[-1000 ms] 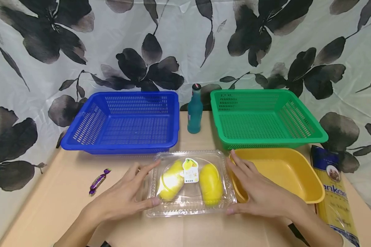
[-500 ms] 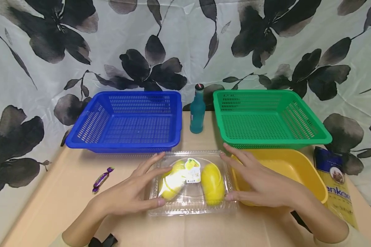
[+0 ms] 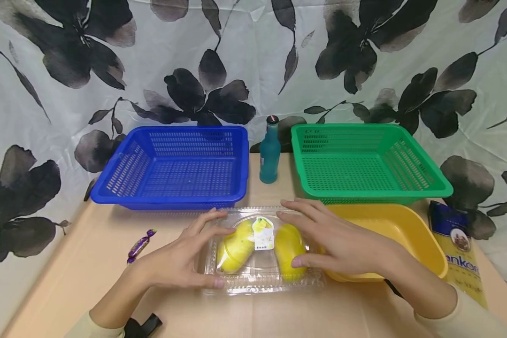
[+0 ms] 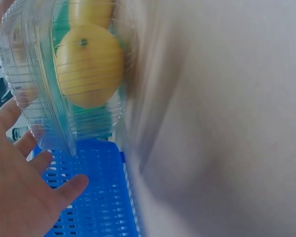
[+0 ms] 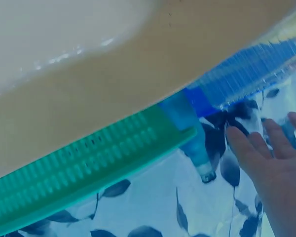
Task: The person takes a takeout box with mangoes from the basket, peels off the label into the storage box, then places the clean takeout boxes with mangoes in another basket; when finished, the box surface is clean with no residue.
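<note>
A clear plastic clamshell box (image 3: 253, 286) with two yellow mangoes (image 3: 290, 249) inside lies on the table in front of me. Its lid bears a white label (image 3: 264, 239). My left hand (image 3: 169, 263) is at the box's left side, fingers spread and fingertips overlapping the lid's edge. In the left wrist view the left hand (image 4: 24, 182) shows its palm, with the thumb apart from the box wall (image 4: 34, 74). From the right, my right hand (image 3: 338, 239) reaches over the lid with extended fingers, the thumb over the right mango. The right wrist view shows the right hand (image 5: 281, 173) with fingers spread beside the box.
Behind the box stand a blue basket (image 3: 169, 199), a teal bottle (image 3: 270, 157) and a green basket (image 3: 376, 193). A yellow tray (image 3: 388, 234) sits under my right forearm, beside a yellow-and-blue packet (image 3: 460, 258). A purple-wrapped candy (image 3: 139, 246) lies to the left.
My right hand has moved left from the box's right edge to over its lid. My left fingers have shifted slightly inward over the left edge. The box stays in place.
</note>
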Demonstrator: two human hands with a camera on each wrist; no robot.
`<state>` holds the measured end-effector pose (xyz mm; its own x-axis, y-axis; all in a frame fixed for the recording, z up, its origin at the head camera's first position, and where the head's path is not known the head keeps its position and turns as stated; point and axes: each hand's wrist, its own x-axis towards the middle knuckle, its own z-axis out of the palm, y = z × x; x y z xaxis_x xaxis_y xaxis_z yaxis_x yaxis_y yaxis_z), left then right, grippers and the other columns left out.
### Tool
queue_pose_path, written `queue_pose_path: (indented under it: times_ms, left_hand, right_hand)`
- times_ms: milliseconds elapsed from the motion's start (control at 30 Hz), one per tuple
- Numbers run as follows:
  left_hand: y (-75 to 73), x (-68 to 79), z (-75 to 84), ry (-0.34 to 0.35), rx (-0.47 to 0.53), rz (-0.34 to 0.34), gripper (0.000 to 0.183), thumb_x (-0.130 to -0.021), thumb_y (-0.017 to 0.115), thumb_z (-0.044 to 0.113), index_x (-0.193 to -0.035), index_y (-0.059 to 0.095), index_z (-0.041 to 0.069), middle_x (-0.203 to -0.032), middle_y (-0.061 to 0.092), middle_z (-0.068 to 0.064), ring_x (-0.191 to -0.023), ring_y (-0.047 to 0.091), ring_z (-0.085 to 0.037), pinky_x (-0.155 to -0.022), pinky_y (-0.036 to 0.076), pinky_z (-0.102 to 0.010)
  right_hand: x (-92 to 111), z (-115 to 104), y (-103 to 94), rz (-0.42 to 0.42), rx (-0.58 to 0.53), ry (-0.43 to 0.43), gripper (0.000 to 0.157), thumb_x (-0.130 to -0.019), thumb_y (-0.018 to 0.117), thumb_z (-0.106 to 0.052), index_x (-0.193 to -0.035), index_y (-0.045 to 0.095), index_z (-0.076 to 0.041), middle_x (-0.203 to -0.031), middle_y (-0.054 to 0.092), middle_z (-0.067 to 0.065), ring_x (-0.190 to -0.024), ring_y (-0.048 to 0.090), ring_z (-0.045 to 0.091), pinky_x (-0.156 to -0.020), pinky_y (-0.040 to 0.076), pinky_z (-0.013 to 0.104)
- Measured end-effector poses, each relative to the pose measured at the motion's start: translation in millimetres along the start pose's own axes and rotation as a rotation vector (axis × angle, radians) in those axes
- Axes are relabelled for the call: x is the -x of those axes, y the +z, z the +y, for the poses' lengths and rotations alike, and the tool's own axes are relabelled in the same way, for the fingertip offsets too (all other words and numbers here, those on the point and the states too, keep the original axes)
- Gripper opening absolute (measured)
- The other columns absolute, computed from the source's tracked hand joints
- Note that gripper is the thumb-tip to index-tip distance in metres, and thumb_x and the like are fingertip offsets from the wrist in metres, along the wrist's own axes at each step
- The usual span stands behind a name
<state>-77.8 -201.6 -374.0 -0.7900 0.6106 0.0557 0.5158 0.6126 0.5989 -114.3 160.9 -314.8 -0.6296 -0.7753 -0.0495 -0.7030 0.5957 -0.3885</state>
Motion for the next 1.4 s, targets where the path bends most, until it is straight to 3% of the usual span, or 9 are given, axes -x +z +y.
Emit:
queue_pose_path:
  times_ms: [300, 667, 1100, 1267, 1400]
  left_hand:
    - [-3.3, -4.4, -1.1, -0.002, -0.002, -0.01, 0.09, -0.072, 0.088, 0.058, -0.148, 0.048, 0.03, -0.168, 0.017, 0.003, -0.155, 0.019, -0.035, -0.116, 0.025, -0.071]
    - [-2.0, -4.6, -1.7, -0.022, -0.005, -0.011, 0.089, -0.071, 0.09, 0.057, -0.146, 0.05, 0.032, -0.167, 0.02, 0.0, -0.154, 0.022, -0.033, -0.112, 0.024, -0.077]
    - [-2.0, -5.1, -2.5, -0.017, -0.011, 0.0, 0.088, -0.07, 0.09, 0.058, -0.145, 0.05, 0.031, -0.166, 0.021, 0.0, -0.152, 0.025, -0.031, -0.11, 0.026, -0.077]
    - [-1.2, -4.8, -3.2, -0.007, 0.003, 0.002, 0.087, -0.071, 0.09, 0.056, -0.144, 0.05, 0.032, -0.166, 0.021, -0.001, -0.152, 0.025, -0.032, -0.11, 0.027, -0.076]
    - [-0.8, -5.2, -3.7, -0.01, 0.014, 0.0, 0.086, -0.072, 0.09, 0.056, -0.145, 0.049, 0.034, -0.166, 0.019, 0.0, -0.152, 0.024, -0.032, -0.11, 0.028, -0.075]
  right_hand:
    - [-23.9, 3.7, 7.9, 0.072, 0.047, -0.205, 0.059, -0.1, 0.06, -0.052, -0.151, 0.051, -0.024, -0.161, 0.041, -0.001, -0.149, 0.035, 0.027, -0.114, 0.043, 0.052]
    - [-46.6, 7.2, 12.0, 0.039, 0.063, -0.312, 0.027, -0.093, 0.078, -0.026, -0.12, 0.075, -0.025, -0.147, 0.059, -0.003, -0.143, 0.045, 0.027, -0.116, 0.041, 0.049]
    - [-63.5, 4.8, 17.4, 0.012, 0.111, -0.41, 0.006, -0.094, 0.076, -0.02, -0.099, 0.08, -0.021, -0.131, 0.07, -0.003, -0.132, 0.059, 0.025, -0.11, 0.048, 0.045]
    - [-64.8, 1.1, 18.1, -0.003, 0.142, -0.4, 0.005, -0.096, 0.074, -0.018, -0.099, 0.077, -0.02, -0.129, 0.07, -0.004, -0.133, 0.058, 0.027, -0.112, 0.046, 0.044]
    - [-64.6, -3.6, 18.5, -0.03, 0.134, -0.335, 0.005, -0.098, 0.071, -0.017, -0.1, 0.074, -0.021, -0.13, 0.069, -0.006, -0.132, 0.058, 0.02, -0.114, 0.045, 0.039]
